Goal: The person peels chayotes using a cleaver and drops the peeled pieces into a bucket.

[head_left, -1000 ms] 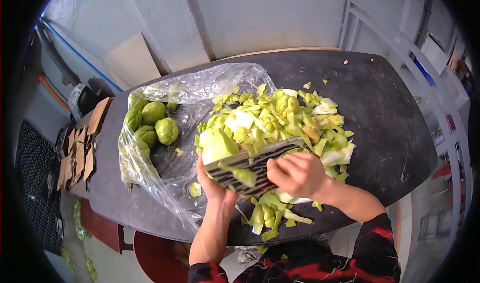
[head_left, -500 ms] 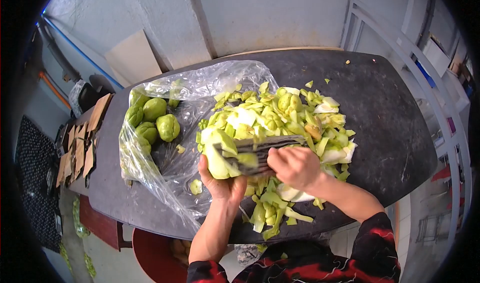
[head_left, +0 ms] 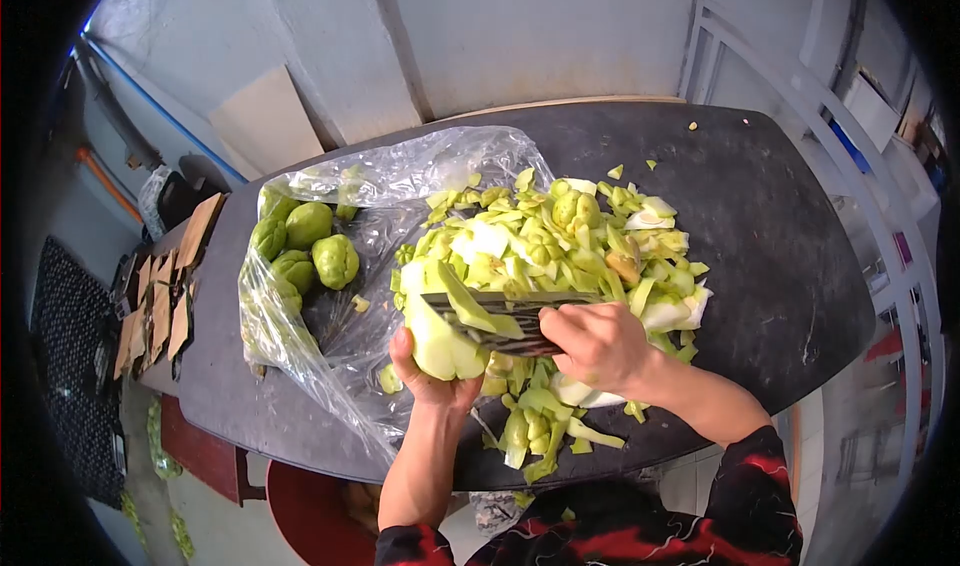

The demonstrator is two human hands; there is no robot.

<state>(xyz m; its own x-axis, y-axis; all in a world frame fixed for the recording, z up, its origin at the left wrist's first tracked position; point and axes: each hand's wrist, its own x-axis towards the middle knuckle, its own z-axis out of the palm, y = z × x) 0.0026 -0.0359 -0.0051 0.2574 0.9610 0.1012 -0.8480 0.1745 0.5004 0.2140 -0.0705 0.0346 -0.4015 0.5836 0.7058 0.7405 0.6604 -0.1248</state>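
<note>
A pale green, partly peeled chayote [head_left: 440, 346] rests in my left hand [head_left: 436, 378], its fingers and thumb around the underside. My right hand [head_left: 604, 344] grips the handle end of a broad dark cleaver with a streaked blade [head_left: 515, 318]. The blade's far end meets the chayote's upper right side, and a strip of green peel [head_left: 465, 301] lies over the blade. Behind and beneath the blade spreads a heap of peels and pale pieces [head_left: 540, 241]. More peelings [head_left: 545, 421] lie near the table's front edge.
Several whole chayotes [head_left: 308, 225] sit in an open clear plastic bag [head_left: 400, 171] on the left of the dark table [head_left: 770, 236]. A red tub [head_left: 310, 516] stands below the front edge. Cardboard pieces [head_left: 160, 306] are at far left, a metal railing [head_left: 800, 76] at right.
The cleaver has moved off and back against the chayote, its blade now more level. A long peel strip has come up onto the blade. The chayote has turned in my left hand.
</note>
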